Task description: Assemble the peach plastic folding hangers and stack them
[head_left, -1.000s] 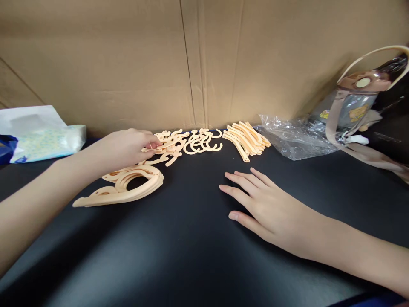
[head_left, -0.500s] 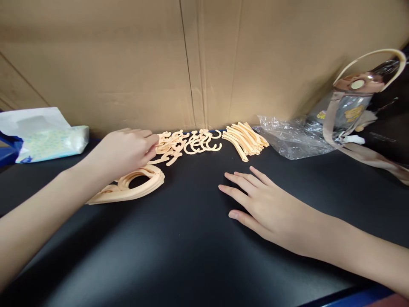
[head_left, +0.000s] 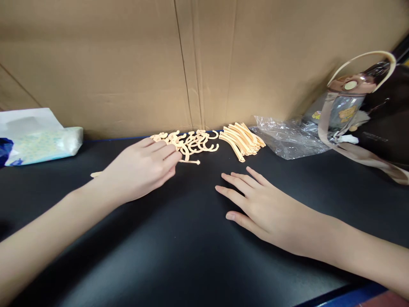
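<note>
My left hand (head_left: 148,168) is closed, its thumb and fingers pinching a small peach plastic hook (head_left: 191,161); only a thin straight end with a little knob shows past the fingertips. Just behind it lies a loose pile of curved peach plastic hooks (head_left: 201,143). Under and behind the left wrist, the stack of larger looped peach pieces (head_left: 96,174) is almost wholly hidden. My right hand (head_left: 255,200) rests palm down on the black tabletop (head_left: 191,247), fingers spread, holding nothing. Beyond its fingertips is a bundle of long, slightly curved peach strips (head_left: 243,140).
A soft tissue pack (head_left: 47,143) lies at the left. At the right are a crumpled clear plastic bag (head_left: 287,136) and a drinking bottle (head_left: 348,106) with a handle and long strap (head_left: 367,160). A cardboard wall (head_left: 128,68) closes off the back.
My left hand has moved right and a little nearer from the hook pile, with a hook now showing in its fingers. It now covers the looped stack. My right hand stays in place.
</note>
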Demonstrator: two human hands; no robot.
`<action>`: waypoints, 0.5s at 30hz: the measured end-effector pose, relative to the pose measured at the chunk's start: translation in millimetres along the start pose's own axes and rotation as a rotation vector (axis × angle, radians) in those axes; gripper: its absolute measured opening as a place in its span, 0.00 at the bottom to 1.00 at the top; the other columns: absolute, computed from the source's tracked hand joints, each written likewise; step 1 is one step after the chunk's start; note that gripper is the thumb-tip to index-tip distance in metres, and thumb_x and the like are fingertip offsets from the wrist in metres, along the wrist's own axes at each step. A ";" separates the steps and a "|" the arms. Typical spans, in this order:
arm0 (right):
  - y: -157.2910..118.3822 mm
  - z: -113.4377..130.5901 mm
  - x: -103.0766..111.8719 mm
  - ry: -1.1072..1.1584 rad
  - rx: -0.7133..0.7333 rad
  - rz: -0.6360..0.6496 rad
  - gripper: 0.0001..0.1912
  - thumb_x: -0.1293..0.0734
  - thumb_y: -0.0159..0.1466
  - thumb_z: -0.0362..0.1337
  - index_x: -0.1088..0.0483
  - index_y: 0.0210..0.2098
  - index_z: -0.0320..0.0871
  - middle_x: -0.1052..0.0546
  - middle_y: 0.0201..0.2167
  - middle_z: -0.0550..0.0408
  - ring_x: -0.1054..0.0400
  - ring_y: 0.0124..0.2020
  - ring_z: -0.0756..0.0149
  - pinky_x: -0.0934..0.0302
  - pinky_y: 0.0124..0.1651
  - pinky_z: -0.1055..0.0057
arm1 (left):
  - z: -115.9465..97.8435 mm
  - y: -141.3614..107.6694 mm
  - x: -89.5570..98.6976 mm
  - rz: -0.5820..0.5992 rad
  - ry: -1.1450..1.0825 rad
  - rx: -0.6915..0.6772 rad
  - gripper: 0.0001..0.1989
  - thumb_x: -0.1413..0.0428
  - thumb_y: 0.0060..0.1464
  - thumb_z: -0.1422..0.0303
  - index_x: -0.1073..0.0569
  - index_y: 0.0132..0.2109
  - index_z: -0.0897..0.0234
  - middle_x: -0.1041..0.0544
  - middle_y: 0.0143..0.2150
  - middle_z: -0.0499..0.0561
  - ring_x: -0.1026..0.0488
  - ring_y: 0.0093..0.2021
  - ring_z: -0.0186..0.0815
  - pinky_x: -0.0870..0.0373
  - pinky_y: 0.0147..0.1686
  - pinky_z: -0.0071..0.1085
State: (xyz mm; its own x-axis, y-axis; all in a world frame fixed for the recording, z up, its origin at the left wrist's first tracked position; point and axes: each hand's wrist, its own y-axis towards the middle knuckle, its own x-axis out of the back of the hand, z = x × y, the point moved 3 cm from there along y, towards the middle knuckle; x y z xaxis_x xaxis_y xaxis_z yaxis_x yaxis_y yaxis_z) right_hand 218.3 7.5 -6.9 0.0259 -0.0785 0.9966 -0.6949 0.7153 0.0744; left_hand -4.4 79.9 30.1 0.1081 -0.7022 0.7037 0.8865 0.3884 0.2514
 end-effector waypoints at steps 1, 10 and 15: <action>-0.1 0.1 -0.2 -0.002 0.003 -0.006 0.26 0.48 0.73 0.43 0.38 0.65 0.37 0.35 0.65 0.39 0.42 0.66 0.45 0.48 0.66 0.42 | -7.1 1.4 2.9 -0.019 -0.008 -0.016 0.15 0.56 0.63 0.74 0.28 0.32 0.63 0.26 0.29 0.52 0.28 0.32 0.42 0.33 0.34 0.38; -3.6 -2.7 9.9 0.003 0.042 -0.104 0.21 0.40 0.70 0.42 0.29 0.54 0.34 0.25 0.55 0.39 0.31 0.56 0.49 0.44 0.64 0.44 | -65.8 4.1 25.8 -0.090 -0.154 -0.110 0.15 0.53 0.58 0.81 0.23 0.39 0.67 0.23 0.32 0.53 0.29 0.28 0.39 0.33 0.27 0.36; -1.5 -14.3 26.1 0.185 -0.028 -0.149 0.14 0.39 0.70 0.37 0.26 0.31 0.42 0.22 0.31 0.55 0.26 0.35 0.64 0.44 0.63 0.54 | -79.9 0.8 31.7 -0.140 -0.200 0.016 0.18 0.56 0.57 0.83 0.21 0.40 0.71 0.23 0.30 0.55 0.29 0.27 0.40 0.33 0.26 0.38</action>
State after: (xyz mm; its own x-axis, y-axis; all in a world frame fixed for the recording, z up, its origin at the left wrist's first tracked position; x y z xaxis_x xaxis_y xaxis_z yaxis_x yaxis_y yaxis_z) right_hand 230.3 14.3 19.5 0.2592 -0.0577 0.9641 -0.6538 0.7242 0.2191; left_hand 35.7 10.2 -0.5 -0.1077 -0.6180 0.7788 0.8790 0.3067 0.3650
